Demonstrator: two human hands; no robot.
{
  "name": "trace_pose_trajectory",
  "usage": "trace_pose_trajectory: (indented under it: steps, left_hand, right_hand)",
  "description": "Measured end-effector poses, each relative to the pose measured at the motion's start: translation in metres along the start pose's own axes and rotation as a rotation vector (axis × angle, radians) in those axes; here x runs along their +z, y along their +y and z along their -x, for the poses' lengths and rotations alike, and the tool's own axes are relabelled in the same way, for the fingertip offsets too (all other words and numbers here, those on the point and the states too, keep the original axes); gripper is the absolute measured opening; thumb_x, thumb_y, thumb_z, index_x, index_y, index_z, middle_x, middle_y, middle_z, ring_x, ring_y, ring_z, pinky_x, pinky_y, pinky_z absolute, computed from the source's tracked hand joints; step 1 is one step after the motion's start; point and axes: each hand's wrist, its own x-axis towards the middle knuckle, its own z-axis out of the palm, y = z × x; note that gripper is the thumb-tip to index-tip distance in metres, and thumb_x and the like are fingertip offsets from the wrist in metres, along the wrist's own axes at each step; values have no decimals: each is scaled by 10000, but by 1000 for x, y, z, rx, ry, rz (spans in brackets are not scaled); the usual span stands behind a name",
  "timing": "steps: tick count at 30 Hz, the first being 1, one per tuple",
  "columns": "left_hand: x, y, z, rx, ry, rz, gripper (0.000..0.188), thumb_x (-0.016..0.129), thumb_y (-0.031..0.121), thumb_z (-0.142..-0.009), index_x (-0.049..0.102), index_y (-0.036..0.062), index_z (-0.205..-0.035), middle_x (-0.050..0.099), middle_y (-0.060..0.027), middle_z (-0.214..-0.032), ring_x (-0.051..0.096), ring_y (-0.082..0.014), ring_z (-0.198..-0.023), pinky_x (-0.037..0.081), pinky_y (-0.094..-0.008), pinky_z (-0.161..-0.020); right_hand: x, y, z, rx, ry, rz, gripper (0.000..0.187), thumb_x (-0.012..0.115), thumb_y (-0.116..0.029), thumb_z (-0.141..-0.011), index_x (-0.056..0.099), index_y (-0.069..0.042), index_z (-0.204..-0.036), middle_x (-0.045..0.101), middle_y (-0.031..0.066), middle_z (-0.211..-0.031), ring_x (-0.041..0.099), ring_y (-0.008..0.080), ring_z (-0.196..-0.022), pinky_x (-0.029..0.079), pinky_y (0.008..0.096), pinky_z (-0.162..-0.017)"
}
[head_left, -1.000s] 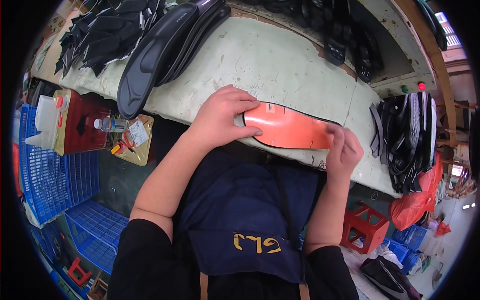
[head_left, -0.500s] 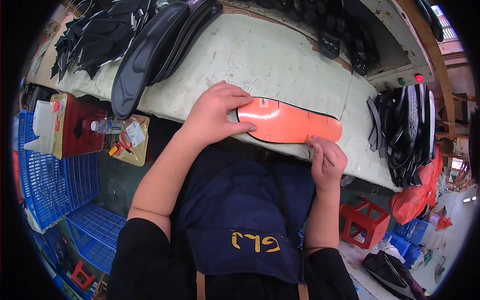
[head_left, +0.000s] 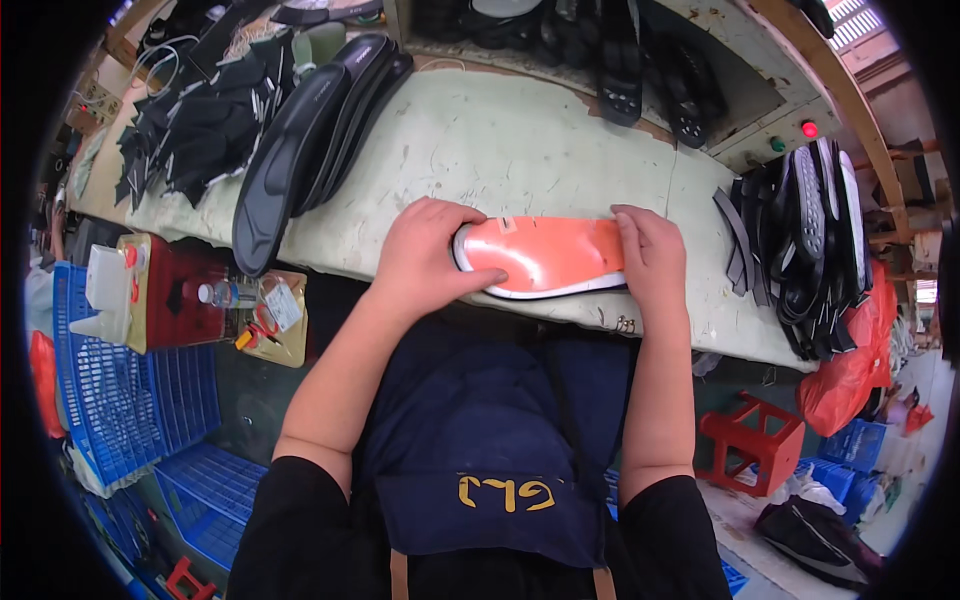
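A glossy orange insole-shaped piece [head_left: 560, 250] with a pale underside edge lies at the near edge of the pale green worktable [head_left: 480, 130]. My left hand [head_left: 420, 255] grips its left end, thumb on the top face and fingers at the far edge. At the other end, my right hand [head_left: 652, 250] is wrapped round it and covers its tip. Whether a slim tool is still in my right hand is hidden. A stack of black insoles [head_left: 310, 140] lies to the left of my hands.
Black cut scraps [head_left: 215, 130] cover the table's far left. Black straps and soles [head_left: 815, 240] lie at the right, near a cabinet with a lit red lamp [head_left: 809, 129]. Below stand blue crates [head_left: 110, 390], a tray with a bottle [head_left: 225, 293] and a red stool [head_left: 752, 445].
My right hand has moved up from the near edge onto the right end of the orange piece. The piece is now tipped, showing a pale edge, and the slim tool no longer shows.
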Motion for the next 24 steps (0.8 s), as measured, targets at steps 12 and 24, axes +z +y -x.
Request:
trace_pose_trajectory:
  steps: [12, 24]
  left_hand:
    - [27, 23, 7, 217, -61, -181, 1413, 1010, 470, -488, 337, -15, -1631, 619, -212, -1323, 610, -424, -1190, 447, -515, -1108]
    - [-140, 125, -36, 333, 444, -499, 928, 1007, 352, -456, 721, 11, -1270, 627, -172, -1232, 628, -361, -1168, 521, -450, -1034]
  right_hand:
    - [-19, 31, 8, -169, 126, 216, 89, 709, -147, -965, 767, -103, -1016, 700, 70, -862, 656, 279, -845, 428, 428, -811]
    - [-21, 110, 60, 250, 856, -606, 306, 526, -183, -1122, 661, 0, -918, 657, 78, -872, 586, 175, -794, 448, 321, -779]
